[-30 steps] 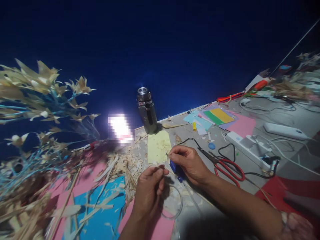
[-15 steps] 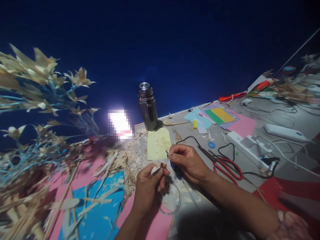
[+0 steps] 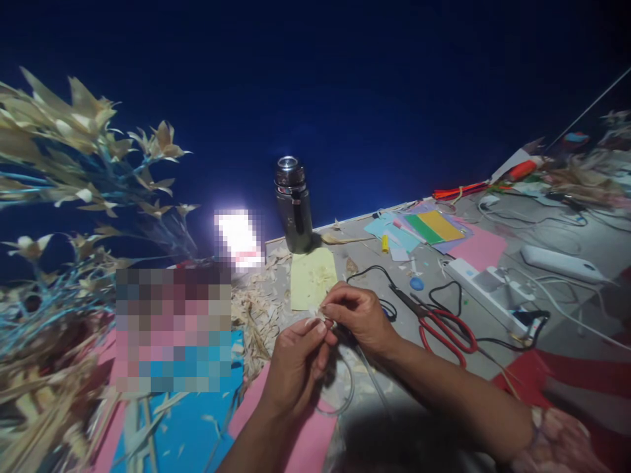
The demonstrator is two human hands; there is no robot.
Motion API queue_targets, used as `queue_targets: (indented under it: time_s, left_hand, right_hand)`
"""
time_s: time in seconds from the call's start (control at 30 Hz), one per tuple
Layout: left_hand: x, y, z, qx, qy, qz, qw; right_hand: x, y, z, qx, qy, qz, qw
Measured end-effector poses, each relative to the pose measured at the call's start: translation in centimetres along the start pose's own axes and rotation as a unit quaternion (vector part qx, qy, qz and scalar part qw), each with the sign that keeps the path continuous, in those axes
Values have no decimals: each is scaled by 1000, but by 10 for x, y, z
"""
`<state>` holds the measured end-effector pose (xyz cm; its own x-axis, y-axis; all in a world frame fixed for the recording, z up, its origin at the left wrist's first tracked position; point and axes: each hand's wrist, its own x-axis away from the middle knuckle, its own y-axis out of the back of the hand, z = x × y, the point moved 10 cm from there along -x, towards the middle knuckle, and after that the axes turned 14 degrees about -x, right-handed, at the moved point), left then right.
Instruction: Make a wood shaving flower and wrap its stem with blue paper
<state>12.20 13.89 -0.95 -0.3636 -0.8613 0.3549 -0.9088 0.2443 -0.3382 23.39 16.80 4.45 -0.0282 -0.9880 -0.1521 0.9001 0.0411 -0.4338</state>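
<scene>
My left hand [image 3: 296, 358] is closed, pinching a small pale piece of dried husk [image 3: 315, 320] between thumb and fingers. From the other side my right hand [image 3: 361, 316] meets it, thumb and fingertips pressed together on the same piece. Below the hands hangs a thin pale loop of wire or cord [image 3: 351, 387]; where it ends is hidden. Something dark blue and looped [image 3: 389, 309] shows partly behind my right hand. Red-handled scissors [image 3: 446, 332] lie to the right. A yellow sheet with scraps [image 3: 308, 279] lies just beyond my fingers.
A dark thermos flask [image 3: 293, 217] stands at the back edge. Pale husk flowers on blue stems [image 3: 89, 151] fill the left, above husk strips and a blue sheet [image 3: 177, 427]. At right are a white power strip [image 3: 486, 289], cables and coloured paper [image 3: 428, 226].
The blue tool with a pointed metal tip no longer shows in my right fingers. My right fingertips have moved left onto the pale piece in my left hand.
</scene>
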Motion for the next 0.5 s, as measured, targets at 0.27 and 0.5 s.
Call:
queue_targets:
  time_s: [0.27, 0.5]
  left_hand:
    - [0, -2, -1, -23, 2, 10, 1000]
    - [0, 1, -7, -77, -24, -15, 997]
  right_hand:
    - [2, 1, 7, 41, 36, 4, 999]
    - [5, 2, 10, 67, 54, -8, 996]
